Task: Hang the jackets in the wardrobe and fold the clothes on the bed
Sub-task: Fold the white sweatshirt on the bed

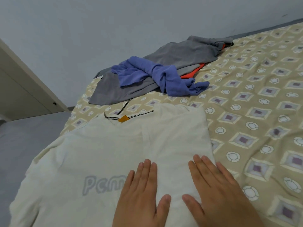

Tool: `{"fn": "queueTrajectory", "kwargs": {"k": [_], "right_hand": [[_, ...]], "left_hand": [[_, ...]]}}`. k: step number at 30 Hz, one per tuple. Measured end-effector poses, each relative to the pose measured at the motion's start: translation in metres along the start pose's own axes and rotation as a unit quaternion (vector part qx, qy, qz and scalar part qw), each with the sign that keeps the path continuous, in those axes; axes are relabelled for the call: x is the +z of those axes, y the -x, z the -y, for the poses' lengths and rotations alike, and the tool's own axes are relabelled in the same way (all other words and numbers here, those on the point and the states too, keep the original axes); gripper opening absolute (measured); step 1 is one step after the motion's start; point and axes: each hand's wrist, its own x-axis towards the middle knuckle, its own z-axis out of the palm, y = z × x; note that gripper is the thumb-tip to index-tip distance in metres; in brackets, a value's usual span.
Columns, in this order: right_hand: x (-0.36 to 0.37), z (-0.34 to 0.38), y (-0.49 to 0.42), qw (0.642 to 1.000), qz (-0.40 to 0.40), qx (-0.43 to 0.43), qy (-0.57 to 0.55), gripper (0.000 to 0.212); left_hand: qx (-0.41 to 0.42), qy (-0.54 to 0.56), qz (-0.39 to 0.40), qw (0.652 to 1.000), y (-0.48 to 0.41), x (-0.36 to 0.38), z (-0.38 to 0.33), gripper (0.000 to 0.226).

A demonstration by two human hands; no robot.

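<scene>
Now: both palms flat on the cream shirt

Left hand (141,194) and right hand (218,190) lie side by side on the cream T-shirt (98,153), fingers straight and together, pressing down and gripping nothing. Thumbs nearly meet.

Shirt is spread on the near part of the bed (262,112), collar pointing away, orange tag (123,118) at the neck. Grey lettering sits partly under the left hand. Shirt's right-hand side looks folded inward, with a straight edge along the patterned sheet.

Farther up the bed, near the wall: an unfolded heap. Grey garment (180,53) at the bottom, blue garment (164,74) twisted across it, orange fabric (191,73) peeking from beneath. Heap is well apart from the shirt.

Far left: beige panel (19,95) with a small dark knob.
</scene>
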Motion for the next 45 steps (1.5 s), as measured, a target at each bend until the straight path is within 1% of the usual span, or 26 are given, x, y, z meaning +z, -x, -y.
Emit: {"fn": "queueTrajectory", "kwargs": {"k": [1, 3, 5, 7, 9, 12, 14, 18, 20, 21, 23, 24, 25, 27, 28, 30, 31, 33, 35, 37, 38, 39, 41, 42, 44, 45], "right_hand": [[0.0, 0.0, 0.0, 1.0, 0.004, 0.001, 0.0, 0.071], [-0.003, 0.002, -0.001, 0.999, 0.035, 0.011, -0.007, 0.072], [-0.005, 0.005, 0.0, 0.998, 0.062, 0.029, -0.008, 0.076], [-0.004, 0.005, 0.002, 0.996, 0.078, 0.038, -0.001, 0.08], [-0.004, 0.005, 0.001, 0.995, 0.095, 0.043, 0.008, 0.083], [-0.006, 0.006, 0.002, 0.992, 0.116, 0.054, 0.02, 0.083], [-0.008, 0.007, 0.002, 0.991, 0.123, 0.056, 0.027, 0.083], [-0.01, 0.008, 0.004, 0.988, 0.138, 0.055, 0.047, 0.075], [-0.011, 0.013, 0.003, 0.982, 0.152, 0.071, 0.085, 0.072], [-0.012, 0.02, 0.003, 0.977, 0.159, 0.089, 0.109, 0.071], [-0.01, 0.046, -0.001, 0.969, 0.152, 0.122, 0.15, 0.068], [-0.005, 0.067, -0.003, 0.971, 0.14, 0.119, 0.155, 0.066], [0.001, 0.091, -0.005, 0.977, 0.125, 0.097, 0.14, 0.064], [0.017, 0.146, -0.011, 0.991, 0.103, 0.017, 0.082, 0.062], [0.028, 0.175, -0.017, 0.993, 0.104, -0.034, 0.054, 0.062], [0.05, 0.235, -0.03, 0.984, 0.146, -0.106, 0.016, 0.066], [0.061, 0.26, -0.037, 0.981, 0.158, -0.116, 0.008, 0.067], [0.081, 0.295, -0.044, 0.983, 0.15, -0.105, 0.018, 0.07], [0.091, 0.309, -0.046, 0.988, 0.138, -0.073, 0.022, 0.072], [0.094, 0.309, -0.045, 0.99, 0.131, -0.057, 0.013, 0.071], [0.094, 0.308, -0.045, 0.991, 0.125, -0.053, 0.007, 0.07], [0.094, 0.308, -0.045, 0.992, 0.121, -0.048, -0.001, 0.069], [0.094, 0.311, -0.047, 0.991, 0.126, -0.037, -0.007, 0.069], [0.096, 0.312, -0.047, 0.991, 0.131, -0.038, 0.0, 0.07], [0.098, 0.313, -0.047, 0.989, 0.139, -0.039, 0.014, 0.071], [0.097, 0.312, -0.047, 0.99, 0.134, -0.036, 0.012, 0.071]], "left_hand": [[-0.004, 0.001, -0.007, 1.0, -0.001, 0.002, 0.0, 0.072], [-0.015, 0.025, -0.003, 1.0, 0.001, 0.005, 0.001, 0.073], [-0.02, 0.042, 0.026, 0.999, 0.003, 0.007, 0.001, 0.078], [-0.003, 0.051, -0.006, 0.999, 0.003, 0.019, 0.005, 0.076], [0.004, 0.048, -0.012, 0.999, 0.003, 0.022, 0.006, 0.075], [0.001, 0.046, 0.002, 0.999, 0.002, 0.018, 0.005, 0.078], [0.002, 0.057, 0.029, 0.998, 0.001, 0.012, 0.006, 0.078], [0.046, 0.091, 0.062, 0.993, 0.017, 0.001, 0.017, 0.079], [0.072, 0.104, 0.072, 0.989, 0.04, -0.002, 0.033, 0.077], [0.076, 0.112, 0.063, 0.989, 0.053, -0.001, 0.046, 0.077], [0.076, 0.098, 0.025, 0.992, 0.08, -0.004, 0.079, 0.077], [0.062, 0.11, 0.047, 0.991, 0.096, -0.011, 0.096, 0.074], [0.049, 0.111, 0.065, 0.991, 0.109, -0.016, 0.112, 0.072], [0.006, 0.099, 0.036, 0.994, 0.129, -0.016, 0.143, 0.071], [-0.022, 0.093, 0.005, 0.995, 0.137, -0.015, 0.159, 0.07], [-0.091, 0.089, -0.051, 0.991, 0.152, -0.016, 0.189, 0.068], [-0.121, 0.089, -0.072, 0.986, 0.156, -0.018, 0.202, 0.067], [-0.153, 0.086, -0.108, 0.979, 0.162, -0.017, 0.221, 0.063], [-0.196, 0.144, -0.152, 0.958, 0.161, -0.013, 0.238, 0.056], [-0.296, 0.25, -0.194, 0.901, 0.15, -0.015, 0.258, 0.045], [-0.34, 0.306, -0.191, 0.868, 0.141, -0.018, 0.271, 0.044], [-0.365, 0.353, -0.173, 0.844, 0.133, -0.021, 0.284, 0.048], [-0.363, 0.43, -0.119, 0.818, 0.115, -0.023, 0.307, 0.05], [-0.354, 0.456, -0.105, 0.81, 0.107, -0.025, 0.314, 0.042], [-0.334, 0.468, -0.127, 0.808, 0.094, -0.026, 0.32, 0.025], [-0.319, 0.469, -0.145, 0.811, 0.088, -0.026, 0.32, 0.026]]}}
